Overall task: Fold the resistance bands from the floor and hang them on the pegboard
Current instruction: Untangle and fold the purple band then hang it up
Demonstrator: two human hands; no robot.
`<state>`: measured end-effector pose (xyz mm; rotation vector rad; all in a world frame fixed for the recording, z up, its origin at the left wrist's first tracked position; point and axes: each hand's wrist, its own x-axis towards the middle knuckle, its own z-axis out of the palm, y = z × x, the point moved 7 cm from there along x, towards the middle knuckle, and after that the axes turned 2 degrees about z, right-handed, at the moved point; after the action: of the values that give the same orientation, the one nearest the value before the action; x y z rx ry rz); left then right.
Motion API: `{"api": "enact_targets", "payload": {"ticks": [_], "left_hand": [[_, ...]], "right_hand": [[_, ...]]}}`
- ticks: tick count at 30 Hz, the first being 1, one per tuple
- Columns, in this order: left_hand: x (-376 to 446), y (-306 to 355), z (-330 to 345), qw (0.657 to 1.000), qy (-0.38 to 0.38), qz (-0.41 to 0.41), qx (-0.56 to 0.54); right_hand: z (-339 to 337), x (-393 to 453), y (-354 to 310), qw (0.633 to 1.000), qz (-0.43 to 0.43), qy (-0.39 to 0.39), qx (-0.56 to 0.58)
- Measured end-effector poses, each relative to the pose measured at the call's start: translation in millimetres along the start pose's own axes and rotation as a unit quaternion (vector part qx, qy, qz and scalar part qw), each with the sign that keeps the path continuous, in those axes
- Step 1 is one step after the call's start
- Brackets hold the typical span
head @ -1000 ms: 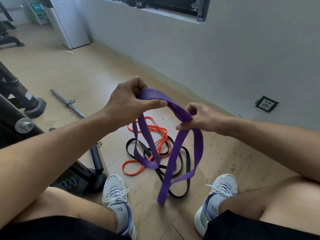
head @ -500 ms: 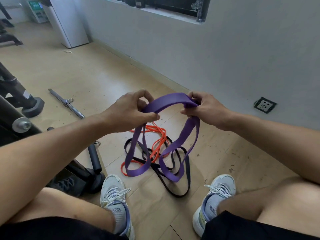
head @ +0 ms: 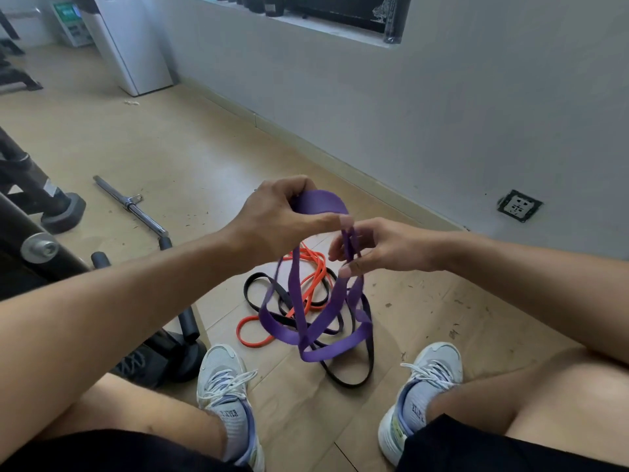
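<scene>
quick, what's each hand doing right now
Left hand: gripping the top fold of the purple band.
Right hand: pinching the band's hanging strands.

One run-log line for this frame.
left hand grips purple band | right hand pinches strands | orange band, black band on floor

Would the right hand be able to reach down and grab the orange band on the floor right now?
Probably not straight away. The right hand is pinching the purple band, whose hanging loops drape in front of the orange band. The black band also tangles over it. Once the hand lets go, the floor looks within reach.
</scene>
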<state>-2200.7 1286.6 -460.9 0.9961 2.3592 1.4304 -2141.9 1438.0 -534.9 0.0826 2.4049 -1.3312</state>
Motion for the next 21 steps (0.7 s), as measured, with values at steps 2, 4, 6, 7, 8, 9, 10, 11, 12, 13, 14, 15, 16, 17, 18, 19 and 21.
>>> {"api": "enact_targets", "payload": {"ticks": [2,4,6,7,8,9,10,11,12,13,14,15,16,17,18,19,21], "left_hand": [[0,5,-2,0.998,0.015,-0.006,-0.061],[-1,9,-5,0.996,0.018,0.000,-0.091],[-1,9,-8,0.995,0.017,0.003,-0.099],[-1,9,-10,0.996,0.019,0.004,-0.092],[-1,7,-13,0.997,0.024,0.003,-0.079],[0,6,-16,0.998,0.031,0.003,-0.062],[0,4,-19,0.998,0.039,0.004,-0.047],[1,2,-22,0.998,0.047,0.005,-0.036],[1,-1,-26,0.998,0.056,0.005,-0.029],[2,-4,-30,0.998,0.064,0.003,-0.025],[3,-7,-33,0.997,0.068,-0.001,-0.027],[3,-9,-35,0.997,0.068,-0.004,-0.034],[3,-11,-35,0.997,0.068,-0.006,-0.043],[3,-12,-36,0.996,0.067,-0.008,-0.050],[4,-12,-36,0.996,0.068,-0.010,-0.055],[4,-13,-37,0.996,0.070,-0.012,-0.058],[5,-15,-39,0.996,0.070,-0.016,-0.057]], "right_hand": [[1,3,2,1.000,0.002,0.014,-0.002],[2,7,3,1.000,0.004,0.029,-0.009],[4,8,2,0.999,0.002,0.039,-0.018],[4,9,1,0.999,-0.001,0.045,-0.022],[4,9,0,0.998,-0.004,0.053,-0.026],[2,9,-1,0.998,-0.008,0.064,-0.028],[-2,10,-1,0.996,-0.010,0.081,-0.025],[-7,10,-1,0.995,-0.011,0.102,-0.015],[-13,8,-2,0.992,-0.013,0.124,-0.002],[-19,6,-3,0.989,-0.018,0.143,0.009],[-25,4,-4,0.987,-0.024,0.160,0.017],[-30,1,-5,0.984,-0.030,0.174,0.023],[-35,-1,-6,0.981,-0.037,0.188,0.031],[-39,-4,-7,0.978,-0.043,0.201,0.037],[-43,-6,-8,0.975,-0.047,0.212,0.039],[-46,-7,-9,0.974,-0.050,0.218,0.038],[-48,-9,-9,0.974,-0.047,0.219,0.036]]}}
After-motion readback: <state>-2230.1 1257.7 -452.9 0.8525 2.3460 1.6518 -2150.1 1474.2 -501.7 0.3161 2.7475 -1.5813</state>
